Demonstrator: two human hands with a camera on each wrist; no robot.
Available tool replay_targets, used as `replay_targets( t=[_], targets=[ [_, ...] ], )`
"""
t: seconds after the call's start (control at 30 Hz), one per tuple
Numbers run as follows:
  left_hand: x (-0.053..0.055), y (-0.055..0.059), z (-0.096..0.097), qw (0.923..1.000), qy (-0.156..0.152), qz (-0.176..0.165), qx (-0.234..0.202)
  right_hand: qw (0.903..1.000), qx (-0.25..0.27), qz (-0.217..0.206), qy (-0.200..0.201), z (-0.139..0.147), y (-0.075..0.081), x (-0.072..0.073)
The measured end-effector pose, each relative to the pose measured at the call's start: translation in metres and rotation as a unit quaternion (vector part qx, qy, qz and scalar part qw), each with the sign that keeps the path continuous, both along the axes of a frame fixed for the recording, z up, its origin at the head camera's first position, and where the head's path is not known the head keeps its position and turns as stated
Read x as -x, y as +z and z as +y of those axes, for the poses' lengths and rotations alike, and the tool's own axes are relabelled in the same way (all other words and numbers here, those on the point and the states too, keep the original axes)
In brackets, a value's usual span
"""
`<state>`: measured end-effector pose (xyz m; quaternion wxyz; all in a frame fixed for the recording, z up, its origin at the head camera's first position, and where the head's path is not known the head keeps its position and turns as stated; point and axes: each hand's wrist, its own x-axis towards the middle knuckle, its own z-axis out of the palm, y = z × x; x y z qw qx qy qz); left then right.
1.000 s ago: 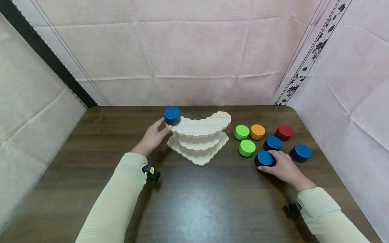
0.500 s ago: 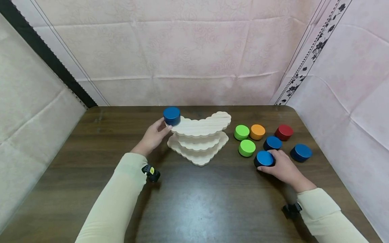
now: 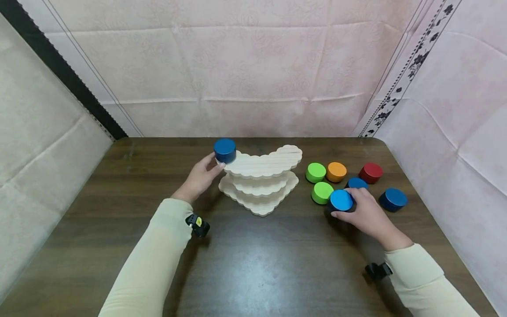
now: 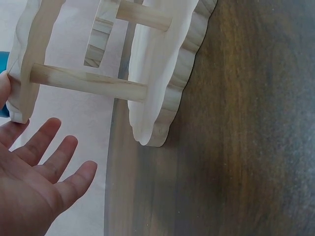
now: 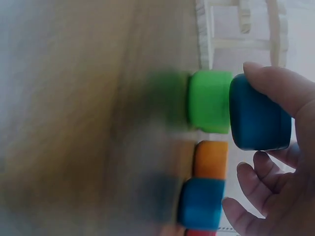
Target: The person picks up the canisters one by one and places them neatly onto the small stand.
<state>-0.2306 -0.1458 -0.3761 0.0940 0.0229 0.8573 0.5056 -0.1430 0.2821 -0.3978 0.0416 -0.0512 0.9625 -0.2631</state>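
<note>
My left hand (image 3: 200,178) pinches the left end of the top tier of a pale wooden tiered stand (image 3: 263,165), its other fingers spread below that tier in the left wrist view. On this end sits a glossy blue round tin (image 3: 225,150); whether the hand touches it, I cannot tell. Farther right, my right hand (image 3: 368,215) grips another blue tin (image 3: 341,200) between thumb and fingers. That tin is lifted off the table, as the right wrist view shows, next to a green tin (image 5: 210,102). Behind it a further blue tin (image 3: 358,182) is partly hidden.
Around the right hand stand two green tins, one nearer (image 3: 322,193) and one farther back (image 3: 315,172), an orange tin (image 3: 336,171), a red tin (image 3: 371,172) and a blue tin (image 3: 393,199). The brown table (image 3: 253,264) meets cloth-covered walls (image 3: 253,79) at the back and sides.
My right hand has raised the blue tin off the table and shifted it slightly to the left. The left hand, the stand and its blue tin stay as they were.
</note>
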Motion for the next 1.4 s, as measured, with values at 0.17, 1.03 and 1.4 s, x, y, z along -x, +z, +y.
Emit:
replay_targets(
  t=[0.17, 1.03, 1.4],
  targets=[
    [0.001, 0.000, 0.000, 0.9999, -0.010, 0.009, -0.001, 1.0000, 0.001, 0.006, 0.000, -0.010, 0.009, 0.004],
    [-0.001, -0.001, -0.001, 0.9999, -0.006, -0.001, -0.013, 0.9963, 0.038, 0.056, 0.053, -0.065, 0.066, 0.038],
    [-0.001, 0.001, 0.000, 0.9999, -0.003, -0.003, -0.015, 0.9944, 0.050, 0.062, 0.069, -0.091, 0.075, 0.054]
  ],
)
